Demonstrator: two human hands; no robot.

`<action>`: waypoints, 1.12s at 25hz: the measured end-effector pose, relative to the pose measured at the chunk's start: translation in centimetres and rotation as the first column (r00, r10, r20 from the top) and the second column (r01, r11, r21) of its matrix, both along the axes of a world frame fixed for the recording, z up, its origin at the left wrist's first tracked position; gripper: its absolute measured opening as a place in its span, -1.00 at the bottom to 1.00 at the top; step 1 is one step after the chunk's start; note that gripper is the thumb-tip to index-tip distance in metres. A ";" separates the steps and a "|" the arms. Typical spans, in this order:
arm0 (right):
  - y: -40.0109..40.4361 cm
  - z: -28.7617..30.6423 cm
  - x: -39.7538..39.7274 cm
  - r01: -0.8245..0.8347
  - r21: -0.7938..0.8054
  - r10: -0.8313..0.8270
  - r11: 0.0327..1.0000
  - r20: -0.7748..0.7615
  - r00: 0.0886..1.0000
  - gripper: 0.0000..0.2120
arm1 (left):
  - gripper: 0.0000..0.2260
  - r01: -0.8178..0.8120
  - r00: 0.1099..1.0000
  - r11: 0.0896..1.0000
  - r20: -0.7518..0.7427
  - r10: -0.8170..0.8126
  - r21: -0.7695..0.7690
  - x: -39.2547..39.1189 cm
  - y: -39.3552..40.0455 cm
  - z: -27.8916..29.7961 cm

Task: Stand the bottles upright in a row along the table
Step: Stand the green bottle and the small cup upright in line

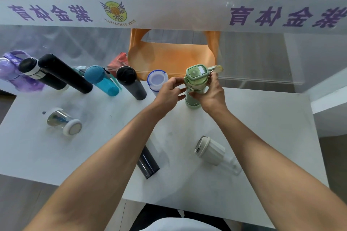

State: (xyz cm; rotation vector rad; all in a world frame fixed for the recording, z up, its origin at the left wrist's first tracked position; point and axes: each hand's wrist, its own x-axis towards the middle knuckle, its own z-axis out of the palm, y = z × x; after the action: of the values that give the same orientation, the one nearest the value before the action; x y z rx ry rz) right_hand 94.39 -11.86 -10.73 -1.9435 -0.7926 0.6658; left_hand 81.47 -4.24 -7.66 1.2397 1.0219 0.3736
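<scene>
A green bottle stands upright at the far edge of the white table. My right hand grips its body. My left hand touches its left side near the lid. To the left runs a row of upright bottles: white-and-blue, dark grey, teal, tall black, black-and-white and purple. Three bottles lie on their sides: a steel one with a white lid, a dark one partly under my left forearm, and a clear one with a cream sleeve.
A glass partition with a frosted banner rises just behind the table's far edge. An orange chair stands beyond it. A red packet sits behind the row. The table's right part holds nothing.
</scene>
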 end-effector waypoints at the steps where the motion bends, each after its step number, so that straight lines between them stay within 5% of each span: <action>1: 0.0 0.0 -0.1 0.004 -0.012 -0.004 1.000 0.002 1.000 -0.28 | -0.60 0.008 1.000 1.000 0.002 -0.008 -0.002 0.0 -0.1 0.2; 5: -0.9 -0.3 0.0 -0.014 -0.124 0.011 0.992 -0.025 1.000 -0.20 | -0.58 0.027 0.999 1.000 -0.022 -0.027 0.003 -0.7 -0.2 -0.3; 8: -4.6 -0.8 0.0 -0.017 -0.356 0.018 0.934 0.000 1.000 -0.30 | -0.62 0.076 0.986 0.997 -0.149 -0.079 -0.029 -2.3 -2.0 -3.1; 13: -12.7 -3.0 -2.7 -0.112 -0.621 0.167 0.776 0.030 0.985 -0.33 | -0.68 0.235 0.905 0.946 -0.304 -0.297 -0.224 -4.6 -8.5 -9.0; 17: -15.7 -4.7 -3.6 -0.136 -0.754 0.317 0.643 0.100 0.943 -0.28 | -0.81 0.198 0.894 0.883 -0.290 -0.341 -0.426 -5.0 -12.4 -9.9; 23: -16.5 -7.4 -3.5 -0.107 -0.680 0.325 0.725 0.200 0.924 -0.45 | -0.75 0.016 0.975 0.829 -0.175 -0.137 -0.560 -3.3 -14.5 -11.0; 28: -17.3 -6.6 -0.6 -0.049 -0.344 0.102 0.938 0.137 0.985 -0.36 | -0.65 -0.085 0.996 0.905 -0.048 0.072 -0.418 -1.4 -14.6 -8.2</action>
State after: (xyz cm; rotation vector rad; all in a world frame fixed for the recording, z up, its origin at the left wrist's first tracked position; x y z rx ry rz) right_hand 93.81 -29.20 -17.30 -2.3091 -0.8975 0.7446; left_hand 80.09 -18.86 -15.88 0.8190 1.1127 0.1811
